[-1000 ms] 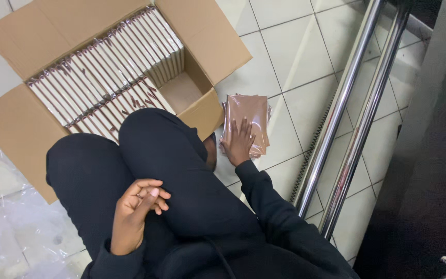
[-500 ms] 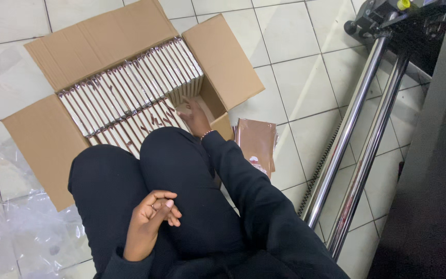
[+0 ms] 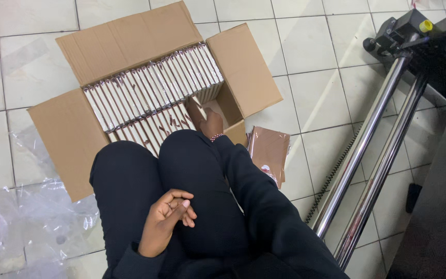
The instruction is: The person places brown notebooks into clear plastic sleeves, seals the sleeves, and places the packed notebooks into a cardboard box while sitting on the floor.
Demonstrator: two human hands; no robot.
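An open cardboard box (image 3: 78, 139) stands on the tiled floor in front of my knees. It is packed with two rows of slim white and brown packs (image 3: 156, 85) standing on edge. My right hand (image 3: 208, 122) reaches over my knee into the gap at the right end of the near row, with its fingers on the packs there. Whether it grips one is hidden. My left hand (image 3: 167, 221) rests on my lap in black trousers, fingers loosely curled, holding nothing. A small stack of brown flat packs (image 3: 269, 152) lies on the floor right of the box.
Two shiny metal rails (image 3: 372, 150) of a machine run diagonally at the right, beside a dark panel (image 3: 440, 206). Crumpled clear plastic film (image 3: 32, 227) lies on the floor at lower left. A coiled cable (image 3: 331, 175) hangs beside the rails.
My right hand left the brown stack on the floor and moved up-left into the cardboard box. My left hand stayed on my lap, fingers curling slightly.
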